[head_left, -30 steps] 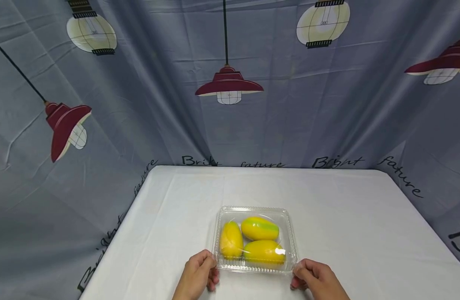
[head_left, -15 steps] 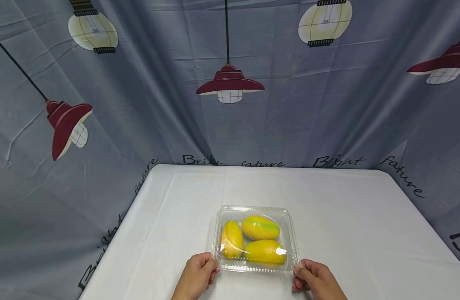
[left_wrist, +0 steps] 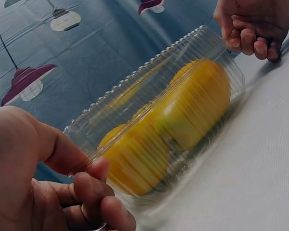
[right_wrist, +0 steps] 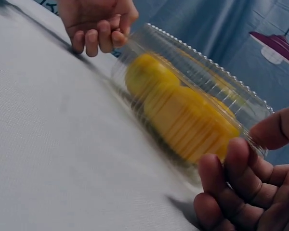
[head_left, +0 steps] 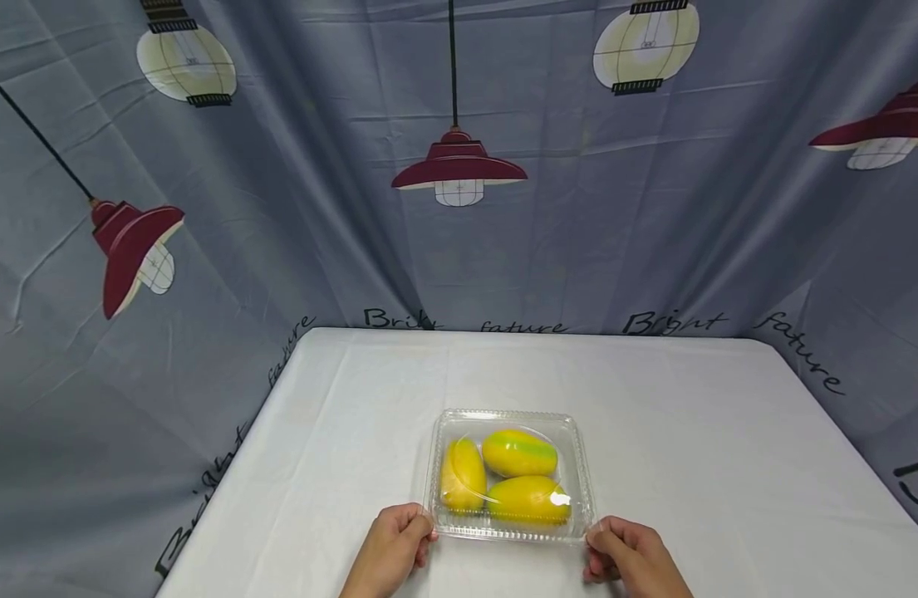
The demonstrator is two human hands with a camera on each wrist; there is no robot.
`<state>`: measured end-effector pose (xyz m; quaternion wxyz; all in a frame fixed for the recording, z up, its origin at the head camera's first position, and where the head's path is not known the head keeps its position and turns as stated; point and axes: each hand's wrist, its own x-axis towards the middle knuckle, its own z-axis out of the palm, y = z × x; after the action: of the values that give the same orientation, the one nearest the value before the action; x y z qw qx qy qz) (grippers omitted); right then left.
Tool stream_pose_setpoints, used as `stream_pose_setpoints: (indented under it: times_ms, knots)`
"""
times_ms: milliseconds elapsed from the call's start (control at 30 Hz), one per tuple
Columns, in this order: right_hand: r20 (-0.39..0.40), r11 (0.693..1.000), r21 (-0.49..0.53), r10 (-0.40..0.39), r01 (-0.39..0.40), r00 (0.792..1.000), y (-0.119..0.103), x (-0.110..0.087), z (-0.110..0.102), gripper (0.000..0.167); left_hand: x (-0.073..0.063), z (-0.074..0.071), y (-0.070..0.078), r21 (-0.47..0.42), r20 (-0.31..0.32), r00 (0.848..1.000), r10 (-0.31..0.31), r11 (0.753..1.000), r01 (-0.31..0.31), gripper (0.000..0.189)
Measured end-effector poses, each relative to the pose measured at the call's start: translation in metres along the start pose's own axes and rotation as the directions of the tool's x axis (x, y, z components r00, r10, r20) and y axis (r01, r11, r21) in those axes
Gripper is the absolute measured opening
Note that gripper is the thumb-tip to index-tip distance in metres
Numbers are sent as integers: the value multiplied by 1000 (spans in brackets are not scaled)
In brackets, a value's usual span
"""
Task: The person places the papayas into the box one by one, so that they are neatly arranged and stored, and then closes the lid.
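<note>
A clear plastic clamshell box (head_left: pixel 581 473) sits on the white table near its front side, its lid down. Through it I see three yellow mangoes: one upright at the left (head_left: pixel 463 475), a greenish one at the back (head_left: pixel 520 453), and one lying in front (head_left: pixel 529 500). My left hand (head_left: pixel 391 544) pinches the front left corner of the rim between thumb and fingertips. At the front right corner, my right hand (head_left: pixel 633 552) pinches the rim likewise. The left wrist view shows the ribbed wall (left_wrist: pixel 183 130) of the box between both hands.
White cloth covers the table (head_left: pixel 690 440), stretching behind and to both sides of the box. A grey-blue curtain (head_left: pixel 548 249) printed with lamps and lettering surrounds the table's back and sides.
The fingers of my left hand have drawn in closer under the box's corner. Both hands keep their pinch on the rim, and the box has hardly moved.
</note>
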<state>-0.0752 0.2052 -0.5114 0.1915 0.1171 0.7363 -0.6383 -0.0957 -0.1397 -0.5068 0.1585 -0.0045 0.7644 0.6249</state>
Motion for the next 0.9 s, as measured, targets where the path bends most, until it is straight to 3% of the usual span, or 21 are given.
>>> stream_pose_setpoints:
  times_ms: [300, 433, 533, 633, 733, 800, 833, 900]
  knots:
    - [15, 1000, -26, 1, -1, 1000, -1, 1, 0, 28, 0, -1, 0, -1, 12, 1000, -27, 1000, 27, 26]
    - [56, 998, -61, 3, 0, 998, -2, 2, -5, 35, -1, -6, 4, 19, 17, 1000, -23, 1000, 23, 30]
    - [79, 992, -127, 4, 6, 997, -7, 1, -16, 37, -1, -13, 9, 82, -42, 999, -1, 997, 4, 31]
    - [2, 968, -249, -23, 22, 1000, -17, 0, -28, 32, -1, -24, 20, 195, -146, 988, 43, 981, -14, 28]
    - [-131, 907, -419, -101, 37, 986, -35, -3, -41, 26, -1, -37, 37, 346, -242, 961, 136, 937, -45, 25]
    - [-200, 836, -543, -227, 85, 953, -47, -7, -50, 26, -1, -46, 50, 443, -279, 933, 227, 893, -84, 24]
    - [-220, 793, -599, -298, 113, 929, -53, -9, -54, 28, 0, -51, 56, 489, -290, 914, 284, 865, -113, 23]
    - [-253, 700, -692, -465, 177, 848, -65, -12, -61, 29, 2, -60, 67, 571, -300, 863, 407, 801, -180, 21]
